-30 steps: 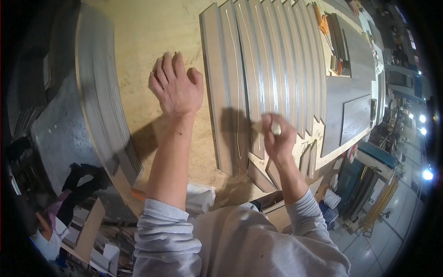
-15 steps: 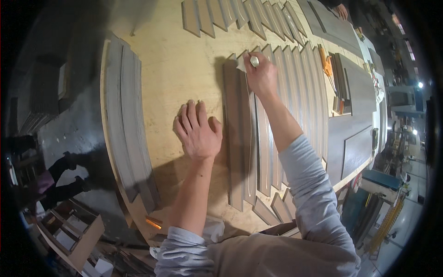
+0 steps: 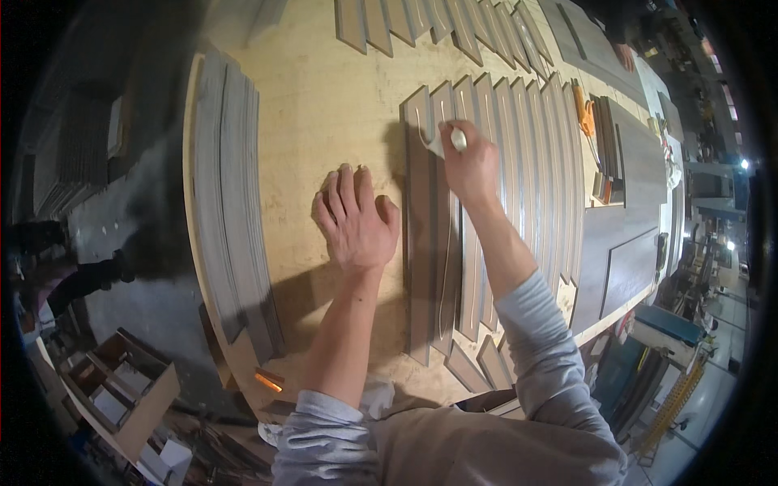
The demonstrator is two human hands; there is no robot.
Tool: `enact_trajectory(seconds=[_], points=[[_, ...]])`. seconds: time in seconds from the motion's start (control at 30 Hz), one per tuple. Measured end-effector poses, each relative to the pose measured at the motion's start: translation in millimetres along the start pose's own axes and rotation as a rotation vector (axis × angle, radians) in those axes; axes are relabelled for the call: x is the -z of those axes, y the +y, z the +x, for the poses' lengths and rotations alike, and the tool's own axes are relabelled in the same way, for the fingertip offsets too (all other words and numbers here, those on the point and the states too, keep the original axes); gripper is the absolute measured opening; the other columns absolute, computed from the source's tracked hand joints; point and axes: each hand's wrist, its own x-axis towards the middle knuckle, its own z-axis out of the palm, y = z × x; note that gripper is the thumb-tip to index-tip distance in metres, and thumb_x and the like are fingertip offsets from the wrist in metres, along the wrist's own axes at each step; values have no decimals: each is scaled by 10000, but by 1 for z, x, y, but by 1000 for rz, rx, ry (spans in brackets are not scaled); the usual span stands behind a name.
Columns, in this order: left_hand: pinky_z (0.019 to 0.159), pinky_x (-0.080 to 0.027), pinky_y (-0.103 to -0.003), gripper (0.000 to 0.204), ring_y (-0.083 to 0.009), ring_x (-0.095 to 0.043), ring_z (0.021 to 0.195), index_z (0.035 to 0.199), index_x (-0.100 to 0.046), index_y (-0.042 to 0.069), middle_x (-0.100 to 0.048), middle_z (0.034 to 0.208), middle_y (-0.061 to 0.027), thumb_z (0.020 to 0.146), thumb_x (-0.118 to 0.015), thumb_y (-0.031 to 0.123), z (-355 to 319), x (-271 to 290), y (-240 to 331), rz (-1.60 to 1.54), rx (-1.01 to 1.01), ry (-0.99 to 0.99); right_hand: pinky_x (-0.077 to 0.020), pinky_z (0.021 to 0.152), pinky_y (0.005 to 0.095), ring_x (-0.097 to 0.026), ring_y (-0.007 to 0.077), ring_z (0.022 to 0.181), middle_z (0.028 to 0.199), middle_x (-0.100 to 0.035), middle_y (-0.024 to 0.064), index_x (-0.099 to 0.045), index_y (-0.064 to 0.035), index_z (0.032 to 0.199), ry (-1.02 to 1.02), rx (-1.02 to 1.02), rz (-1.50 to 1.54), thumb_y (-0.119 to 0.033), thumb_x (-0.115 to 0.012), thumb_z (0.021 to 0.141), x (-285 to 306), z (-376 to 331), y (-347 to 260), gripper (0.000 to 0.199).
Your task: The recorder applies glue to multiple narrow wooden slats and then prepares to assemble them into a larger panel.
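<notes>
My right hand point(image 3: 474, 170) is closed around a white glue bottle point(image 3: 459, 139), its pale tip low over the leftmost strip of a row of long brown-grey boards point(image 3: 420, 259). A thin pale bead of glue point(image 3: 418, 109) runs down that board from its far end to near the tip. Similar beads lie along the other boards in the row, which have slanted ends and sit side by side. My left hand point(image 3: 356, 227) rests palm down on the plywood tabletop point(image 3: 296, 146), fingers spread, left of the row and holding nothing.
A stack of grey boards point(image 3: 223, 202) lies along the left edge. More glue-lined strips point(image 3: 442, 20) lie at the far side. Orange-handled scissors point(image 3: 587, 120) and dark panels point(image 3: 630, 235) are on the right. An orange object point(image 3: 267, 382) lies near left. Another person's hand point(image 3: 625, 57) shows far right.
My right hand has drawn the bottle toward me along the leftmost board, and a glue bead now shows behind it. My left hand stays flat on the table. The view has shifted slightly.
</notes>
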Motion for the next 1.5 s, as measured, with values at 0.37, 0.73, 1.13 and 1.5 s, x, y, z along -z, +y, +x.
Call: enact_trajectory(seconds=[0.37,0.73,1.13,1.5], points=[[1158,-253,-519,513,-317,-384,1372,1358,-523,57,-468,1440,-147,897,-593,271,-1,-2,-2,-10,-30,23,-562,735,368,-718,344,857,937,-725,165,-696,-29,994,-180,-112,56,-97,-693,916,58,-175,-14,103],[1176,-226,-513,505,-307,-358,1397,1389,-503,76,-453,1465,-142,942,-533,309,-5,-9,-4,36,-45,-4,-577,743,359,-725,315,856,933,-731,137,-691,-29,994,-377,-237,53,-2,-683,861,99,-305,-17,136],[1194,-191,-490,525,-270,-316,1430,1423,-474,102,-421,1497,-118,959,-502,344,-8,-10,-4,82,-29,-32,-573,731,319,-726,258,817,941,-724,132,-699,-44,1055,-218,-187,107,-41,-726,826,117,-290,-13,231],[1231,-124,-475,630,-257,-216,1508,1519,-357,79,-298,1616,-98,969,-469,366,-8,-8,-10,29,-13,-179,-474,509,301,-594,160,658,805,-560,33,-589,-73,1186,179,-902,1178,-342,-549,1022,177,-289,-31,318]])
